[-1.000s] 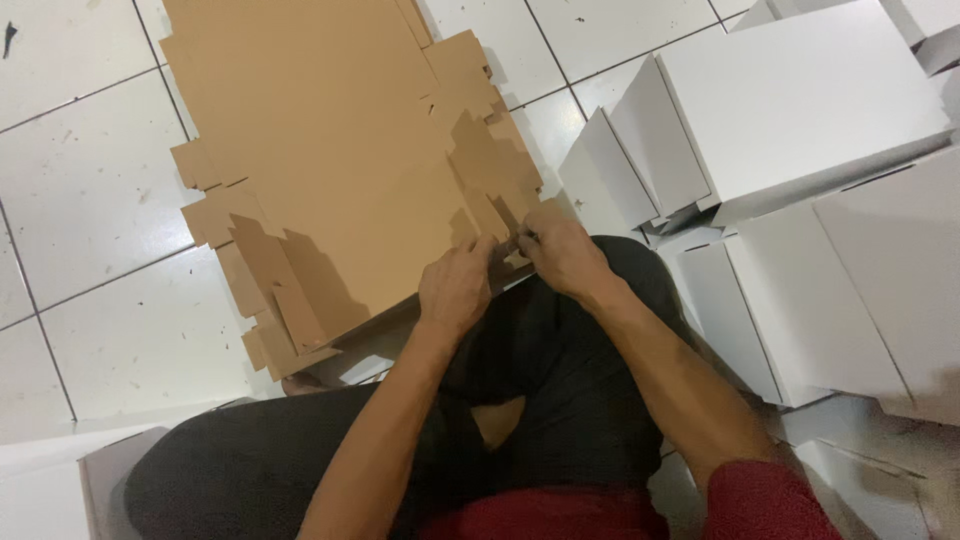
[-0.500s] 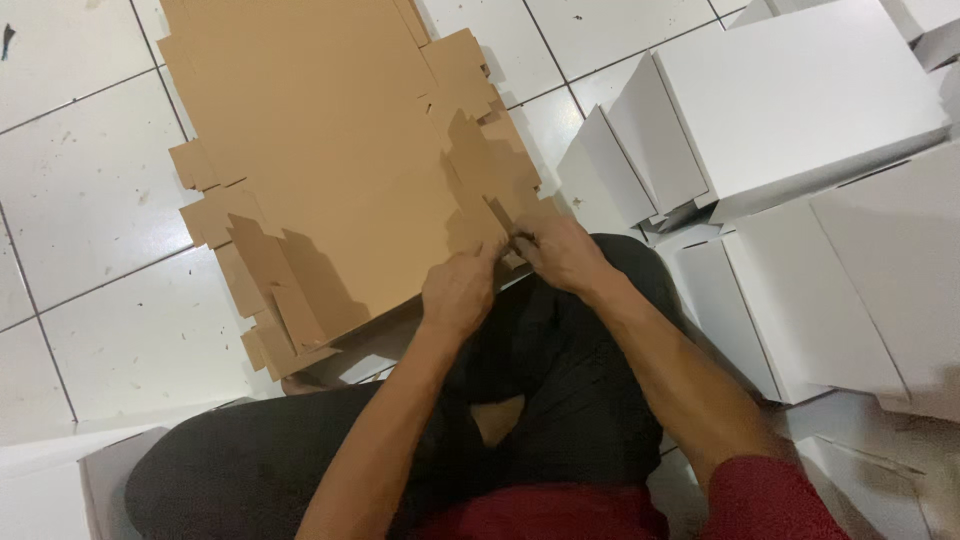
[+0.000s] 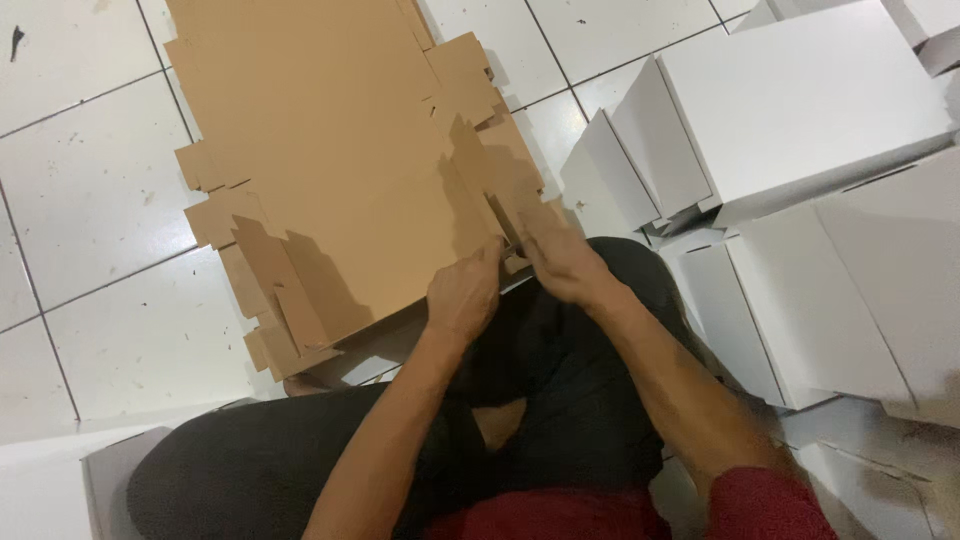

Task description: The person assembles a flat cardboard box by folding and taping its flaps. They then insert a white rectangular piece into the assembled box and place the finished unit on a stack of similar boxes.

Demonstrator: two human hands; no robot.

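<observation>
A flat brown cardboard box blank (image 3: 330, 160) lies on the white tiled floor in front of my crossed legs. Its left side flaps (image 3: 275, 300) stand partly folded up. My left hand (image 3: 462, 295) presses on the near right edge of the blank, fingers curled onto the cardboard. My right hand (image 3: 562, 262) grips a narrow side flap (image 3: 500, 215) at the blank's right edge, bending it upward. Both hands sit close together, almost touching.
Several folded white boxes (image 3: 800, 110) are piled on the right, close to my right arm. Another white box (image 3: 60, 480) sits at the lower left beside my knee. White floor tiles (image 3: 90, 180) show to the left of the blank.
My right hand has shifted slightly forward along the right edge, pushing the narrow flap more upright. My left hand stays pressed on the cardboard.
</observation>
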